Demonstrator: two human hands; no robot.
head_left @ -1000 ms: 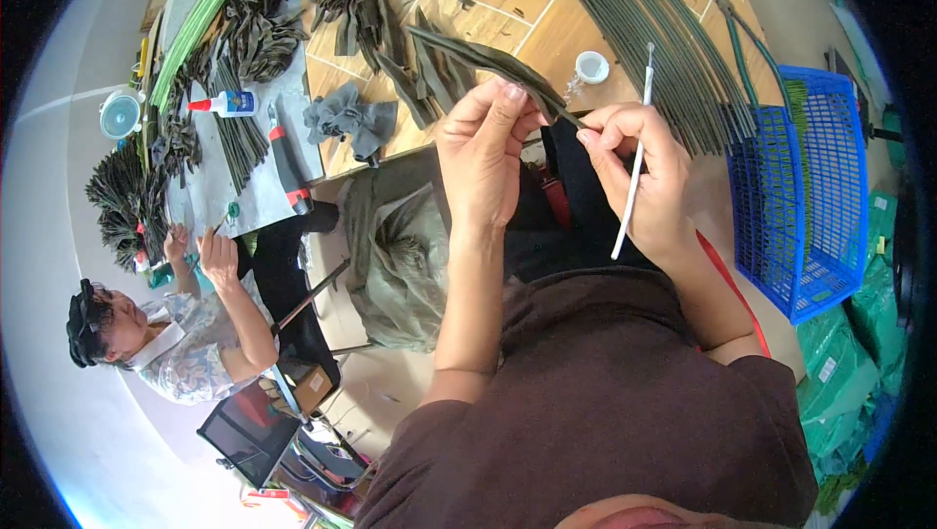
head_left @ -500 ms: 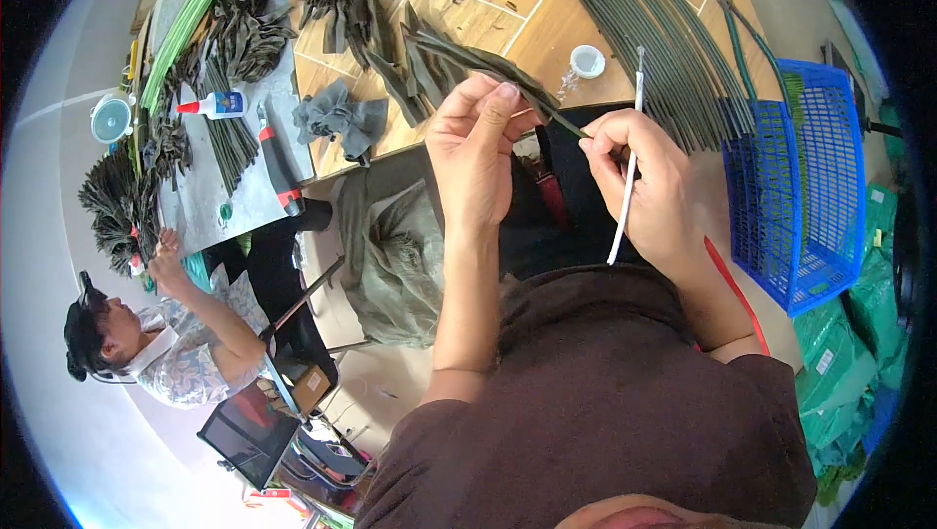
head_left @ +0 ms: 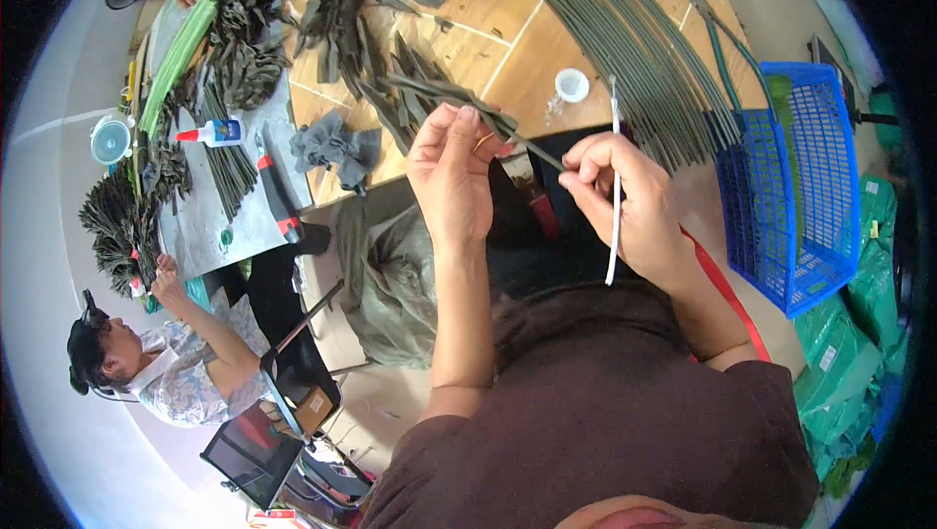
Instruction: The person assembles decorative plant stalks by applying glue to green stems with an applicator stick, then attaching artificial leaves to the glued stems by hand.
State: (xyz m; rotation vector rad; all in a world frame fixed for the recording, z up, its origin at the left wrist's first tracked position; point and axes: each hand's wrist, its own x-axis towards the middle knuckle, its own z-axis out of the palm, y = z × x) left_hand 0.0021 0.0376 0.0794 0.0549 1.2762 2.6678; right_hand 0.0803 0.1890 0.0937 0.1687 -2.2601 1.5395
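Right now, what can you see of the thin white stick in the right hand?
The thin white stick is slender, straight and plain white, like a fine brush handle or applicator; its material is unclear. It stands nearly upright in the picture, gripped about mid-length by the right hand, both ends jutting past the fingers. The same fingers also pinch the dark green stem that the left hand holds. The upper end sits near a small white cup.
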